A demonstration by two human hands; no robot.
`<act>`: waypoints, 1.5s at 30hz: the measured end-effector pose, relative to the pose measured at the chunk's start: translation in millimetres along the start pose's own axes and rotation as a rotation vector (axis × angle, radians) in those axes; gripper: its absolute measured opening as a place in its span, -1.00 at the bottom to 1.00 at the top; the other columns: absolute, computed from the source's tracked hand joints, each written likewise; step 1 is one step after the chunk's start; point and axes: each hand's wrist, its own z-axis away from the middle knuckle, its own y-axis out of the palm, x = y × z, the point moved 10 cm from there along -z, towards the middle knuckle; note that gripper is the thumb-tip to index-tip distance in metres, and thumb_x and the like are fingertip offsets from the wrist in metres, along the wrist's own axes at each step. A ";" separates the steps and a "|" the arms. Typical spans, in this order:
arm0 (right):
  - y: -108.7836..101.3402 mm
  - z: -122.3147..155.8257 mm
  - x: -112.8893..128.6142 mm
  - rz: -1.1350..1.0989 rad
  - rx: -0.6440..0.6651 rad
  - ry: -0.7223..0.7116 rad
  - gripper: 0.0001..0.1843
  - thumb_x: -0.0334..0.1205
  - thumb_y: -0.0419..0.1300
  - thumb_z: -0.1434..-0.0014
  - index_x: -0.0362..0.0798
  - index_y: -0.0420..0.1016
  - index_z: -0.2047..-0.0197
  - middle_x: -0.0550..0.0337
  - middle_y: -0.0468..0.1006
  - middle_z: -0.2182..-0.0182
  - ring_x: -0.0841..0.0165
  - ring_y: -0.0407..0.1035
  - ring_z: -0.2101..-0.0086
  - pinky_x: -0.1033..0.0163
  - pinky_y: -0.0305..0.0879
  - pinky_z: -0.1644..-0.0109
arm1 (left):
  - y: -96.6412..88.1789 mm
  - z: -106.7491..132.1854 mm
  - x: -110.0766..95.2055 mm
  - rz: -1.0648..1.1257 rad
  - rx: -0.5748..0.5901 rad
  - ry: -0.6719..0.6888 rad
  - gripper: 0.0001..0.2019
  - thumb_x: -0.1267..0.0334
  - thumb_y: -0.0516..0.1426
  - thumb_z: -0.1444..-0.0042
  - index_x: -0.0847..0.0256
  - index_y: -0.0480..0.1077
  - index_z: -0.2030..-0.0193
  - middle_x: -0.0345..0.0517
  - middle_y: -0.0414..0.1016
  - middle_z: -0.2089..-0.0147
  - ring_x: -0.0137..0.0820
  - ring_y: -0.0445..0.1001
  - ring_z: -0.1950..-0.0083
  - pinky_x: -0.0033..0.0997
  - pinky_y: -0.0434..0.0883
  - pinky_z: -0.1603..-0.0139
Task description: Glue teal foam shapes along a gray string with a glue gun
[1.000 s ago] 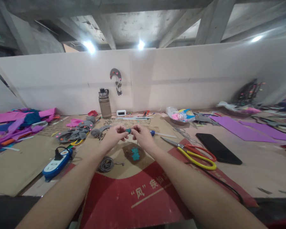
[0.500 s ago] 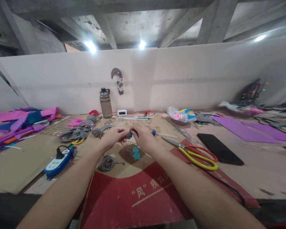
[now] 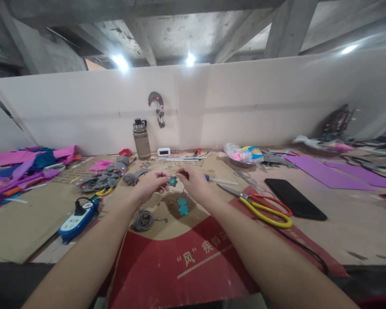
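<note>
A small teal flower-shaped piece (image 3: 173,181) is held up above the cardboard, between my two hands. My left hand (image 3: 152,185) pinches it from the left side. At its upper right edge, the fingers of my right hand (image 3: 194,183) are closed in a pinch; what lies in them is too small to make out. Below, two more teal flower-shaped cutouts (image 3: 182,206) rest on the cardboard (image 3: 161,234), touching each other. A coil of grey cord (image 3: 143,221) lies nearer me, under my left forearm's inner side.
Scissors with red and yellow handles (image 3: 266,210) and a black phone (image 3: 295,199) lie to the right. A blue-white power strip (image 3: 78,221) and grey felt pieces (image 3: 101,180) are at left. Behind stand a bottle (image 3: 142,141) and a small white clock (image 3: 164,152).
My fingertips have drawn slightly apart, and more of the teal flower-shaped piece shows between them. The cutouts and cord on the cardboard stay where they were.
</note>
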 end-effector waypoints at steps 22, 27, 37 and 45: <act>-10.1 -4.4 -26.9 0.133 0.050 0.192 -0.66 -0.11 -0.11 -0.24 -0.08 0.43 0.28 0.16 0.51 0.39 0.40 0.34 0.36 0.32 0.14 0.28 | -41.8 -3.4 -10.1 0.300 -0.267 0.130 -0.83 0.37 0.22 0.12 0.30 0.36 0.34 -0.14 0.46 0.42 -0.50 0.48 0.48 -0.65 0.28 0.65; -25.9 4.6 -68.2 0.649 0.175 0.432 -0.61 -0.06 0.01 -0.17 -0.19 0.46 0.14 -0.18 0.51 0.17 0.20 0.38 0.16 0.24 0.18 0.16 | -57.0 -3.8 -4.9 0.367 -0.334 0.127 -0.79 0.35 0.26 0.18 0.28 0.35 0.37 -0.18 0.45 0.44 -0.54 0.44 0.52 -0.66 0.21 0.67; -3.0 16.3 -110.0 0.571 0.324 0.499 -0.66 -0.12 0.27 0.11 -0.22 0.55 0.31 -0.20 0.56 0.31 0.17 0.45 0.27 0.28 0.27 0.27 | -62.5 -2.1 0.1 0.383 -0.389 0.093 -0.70 0.26 0.32 0.30 0.29 0.31 0.45 -0.32 0.28 0.57 -0.66 0.20 0.63 -0.69 0.03 0.73; -17.2 7.5 -111.0 0.198 0.188 0.585 -0.84 -0.16 0.24 0.12 -0.09 0.44 0.54 0.18 0.42 0.70 0.41 0.28 0.66 0.36 0.09 0.63 | -63.4 -6.3 5.9 0.421 -0.354 0.082 -0.69 0.26 0.32 0.32 0.28 0.26 0.51 -0.33 0.25 0.61 -0.65 0.19 0.64 -0.66 0.08 0.69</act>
